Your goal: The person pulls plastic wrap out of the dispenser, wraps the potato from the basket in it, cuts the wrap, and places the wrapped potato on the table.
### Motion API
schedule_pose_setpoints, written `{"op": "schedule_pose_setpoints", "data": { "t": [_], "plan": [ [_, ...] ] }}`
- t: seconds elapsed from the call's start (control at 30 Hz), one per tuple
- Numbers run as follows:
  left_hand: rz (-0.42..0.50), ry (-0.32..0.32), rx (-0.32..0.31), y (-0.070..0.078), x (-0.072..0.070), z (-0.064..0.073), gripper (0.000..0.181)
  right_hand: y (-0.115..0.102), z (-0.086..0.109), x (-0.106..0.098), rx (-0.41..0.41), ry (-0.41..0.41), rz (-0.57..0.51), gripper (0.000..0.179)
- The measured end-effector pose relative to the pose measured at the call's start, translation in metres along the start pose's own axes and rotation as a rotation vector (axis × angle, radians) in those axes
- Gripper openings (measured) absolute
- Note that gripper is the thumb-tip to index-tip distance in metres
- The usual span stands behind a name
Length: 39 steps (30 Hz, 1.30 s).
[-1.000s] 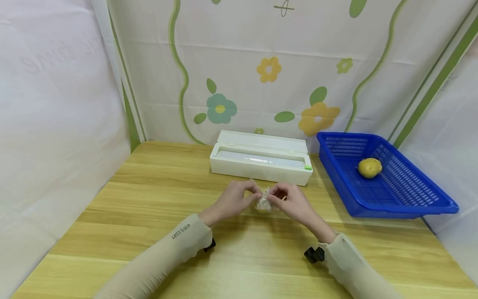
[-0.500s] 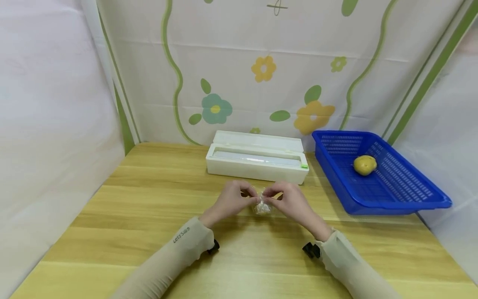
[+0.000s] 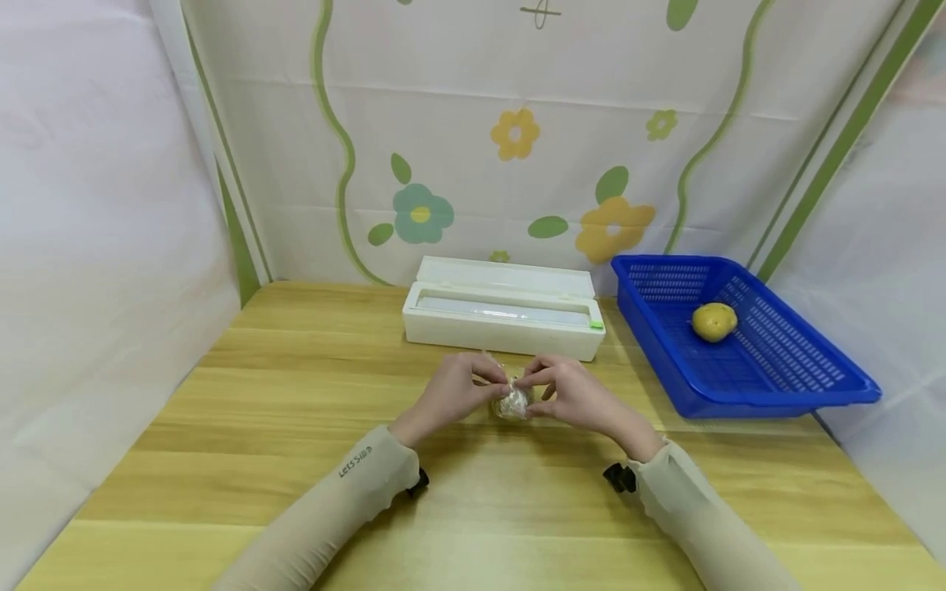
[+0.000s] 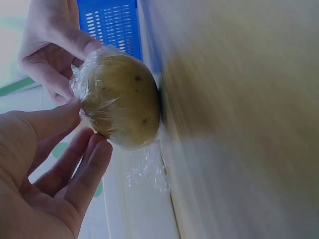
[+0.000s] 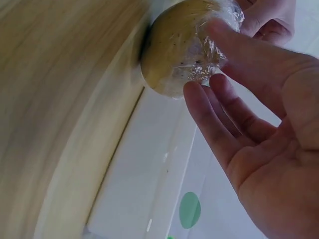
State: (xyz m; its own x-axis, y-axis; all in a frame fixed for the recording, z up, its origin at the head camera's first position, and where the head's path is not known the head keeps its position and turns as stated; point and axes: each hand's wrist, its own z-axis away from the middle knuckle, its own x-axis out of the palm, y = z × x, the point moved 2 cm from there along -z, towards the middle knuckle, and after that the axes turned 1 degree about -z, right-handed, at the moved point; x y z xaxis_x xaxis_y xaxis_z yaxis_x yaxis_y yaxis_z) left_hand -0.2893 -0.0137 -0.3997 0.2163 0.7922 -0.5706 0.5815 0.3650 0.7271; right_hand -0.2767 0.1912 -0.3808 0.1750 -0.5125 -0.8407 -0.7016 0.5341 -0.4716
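A yellow potato [image 4: 137, 94] wrapped in clear cling film [image 3: 512, 404] rests on the table between my two hands. My left hand [image 3: 452, 394] pinches the crinkled film at the potato's top between thumb and fingertips. From the other side, my right hand [image 3: 584, 400] holds the film, its thumb [image 5: 234, 42] lying over the wrapped top and its fingertips [image 5: 195, 94] at the potato's side. In the left wrist view, a loose flap of film sticks out beside the potato. The bunched film is partly hidden by my fingers.
Behind my hands stands a white cling film dispenser box [image 3: 502, 335] with its lid raised and a roll inside. To the right, a blue plastic basket [image 3: 676, 361] holds one unwrapped potato [image 3: 714, 322]. A patterned cloth [image 3: 473, 123] hangs along the table's back.
Both hands have stayed at the wrapped potato, working the gathered film. My right hand's fingers have spread and shifted down its side. The whole head view has drifted slightly left.
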Motion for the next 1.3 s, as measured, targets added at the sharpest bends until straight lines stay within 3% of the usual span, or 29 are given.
{"op": "schedule_pose_setpoints", "data": {
  "t": [0.17,0.3,0.4,0.77,1.07,1.3],
  "plan": [
    [-0.104,-0.082,0.084,-0.0008,-0.0033,-0.0006,0.015,0.0008,-0.0001,0.0005,-0.002,-0.019,0.016,0.044],
    [-0.112,-0.164,0.097,0.0003,-0.0074,-0.0019,0.029,0.0027,0.0003,0.0024,-0.011,0.013,0.044,0.048],
    [-0.096,-0.19,0.093,0.0,-0.0087,-0.0031,0.032,0.0035,0.0003,0.004,-0.033,0.058,0.07,0.044],
    [-0.048,-0.166,0.076,-0.0053,-0.0073,-0.0054,0.028,0.001,-0.0014,0.0047,-0.071,0.085,0.059,0.031],
    [-0.089,-0.172,0.044,-0.0053,-0.0091,-0.0068,0.033,0.0012,-0.003,0.0038,-0.083,0.099,0.085,0.029],
    [-0.179,-0.161,0.048,0.0001,-0.0091,-0.0036,0.035,0.0037,-0.003,0.0065,-0.083,0.076,0.055,0.036]
  ]
}}
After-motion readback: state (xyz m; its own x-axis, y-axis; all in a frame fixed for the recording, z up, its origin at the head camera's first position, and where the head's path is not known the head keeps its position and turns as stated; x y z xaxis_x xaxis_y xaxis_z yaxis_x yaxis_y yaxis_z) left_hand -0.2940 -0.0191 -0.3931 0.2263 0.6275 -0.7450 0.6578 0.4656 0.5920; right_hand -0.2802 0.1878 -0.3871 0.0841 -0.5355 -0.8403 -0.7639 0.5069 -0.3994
